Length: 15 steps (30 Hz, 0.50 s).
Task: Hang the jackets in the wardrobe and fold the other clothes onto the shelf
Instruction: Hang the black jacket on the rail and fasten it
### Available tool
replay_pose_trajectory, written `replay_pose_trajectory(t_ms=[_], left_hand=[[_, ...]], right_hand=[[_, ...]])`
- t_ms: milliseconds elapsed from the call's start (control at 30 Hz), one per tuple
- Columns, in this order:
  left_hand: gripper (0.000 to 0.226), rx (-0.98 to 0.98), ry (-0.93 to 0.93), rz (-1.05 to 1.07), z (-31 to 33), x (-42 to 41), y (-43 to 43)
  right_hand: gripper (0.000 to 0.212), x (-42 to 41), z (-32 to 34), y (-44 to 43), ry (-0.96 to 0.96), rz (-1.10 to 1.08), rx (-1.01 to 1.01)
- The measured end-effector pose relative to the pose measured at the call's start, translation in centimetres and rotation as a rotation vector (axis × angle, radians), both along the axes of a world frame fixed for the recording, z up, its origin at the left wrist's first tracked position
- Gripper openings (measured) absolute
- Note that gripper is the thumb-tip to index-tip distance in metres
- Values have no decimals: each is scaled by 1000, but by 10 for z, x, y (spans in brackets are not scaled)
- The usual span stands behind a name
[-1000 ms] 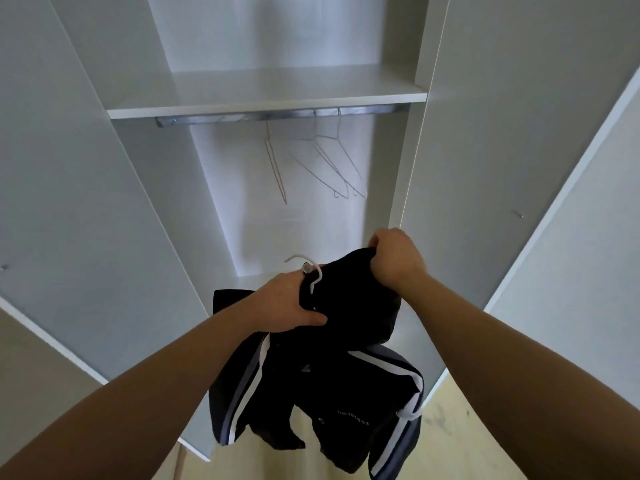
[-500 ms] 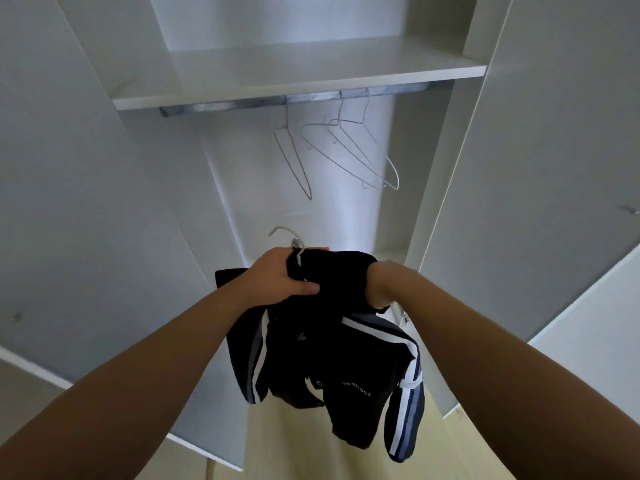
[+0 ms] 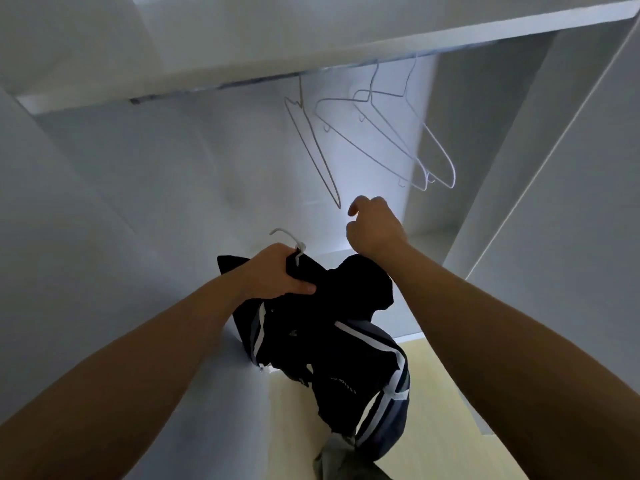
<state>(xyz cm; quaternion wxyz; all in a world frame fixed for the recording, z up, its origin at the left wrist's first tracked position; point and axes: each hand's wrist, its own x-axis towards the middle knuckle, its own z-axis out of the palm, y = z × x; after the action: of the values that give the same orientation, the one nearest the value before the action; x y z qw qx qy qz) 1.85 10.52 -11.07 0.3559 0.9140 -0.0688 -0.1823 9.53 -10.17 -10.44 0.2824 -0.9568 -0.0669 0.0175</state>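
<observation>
I have the jacket (image 3: 311, 327) low in front of me, bunched and hanging from my left hand (image 3: 277, 271), which grips its collar together with the neck of the white hanger (image 3: 289, 239). The hook sticks up past the knuckles, tipped to the left. My right hand (image 3: 375, 230) is raised clear of the cloth, fingers loosely curled. I see its back only, but it seems to hold nothing.

What matters next is the rail (image 3: 225, 86). It lies above and ahead of both hands, tucked under the shelf (image 3: 311, 46), its long axis running left to right across my view. The bare stretch of it sits more or less straight over my left hand, so that hand is the nearer one for the lift. The right is closer to the empty hangers.

The count: one jacket, one hanger in hand, one rail, one shelf — and three bare wire hangers (image 3: 367, 140) on the rail, grouped toward its right.
</observation>
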Motion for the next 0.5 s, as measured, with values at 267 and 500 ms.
replay_pose_trajectory(t_ms=[267, 500], left_hand=[[42, 72, 19, 40, 4, 94, 40], [43, 66, 4, 14, 7, 144, 56]], right_hand=[[34, 121, -19, 52, 145, 142, -53], [31, 149, -37, 39, 79, -126, 92]])
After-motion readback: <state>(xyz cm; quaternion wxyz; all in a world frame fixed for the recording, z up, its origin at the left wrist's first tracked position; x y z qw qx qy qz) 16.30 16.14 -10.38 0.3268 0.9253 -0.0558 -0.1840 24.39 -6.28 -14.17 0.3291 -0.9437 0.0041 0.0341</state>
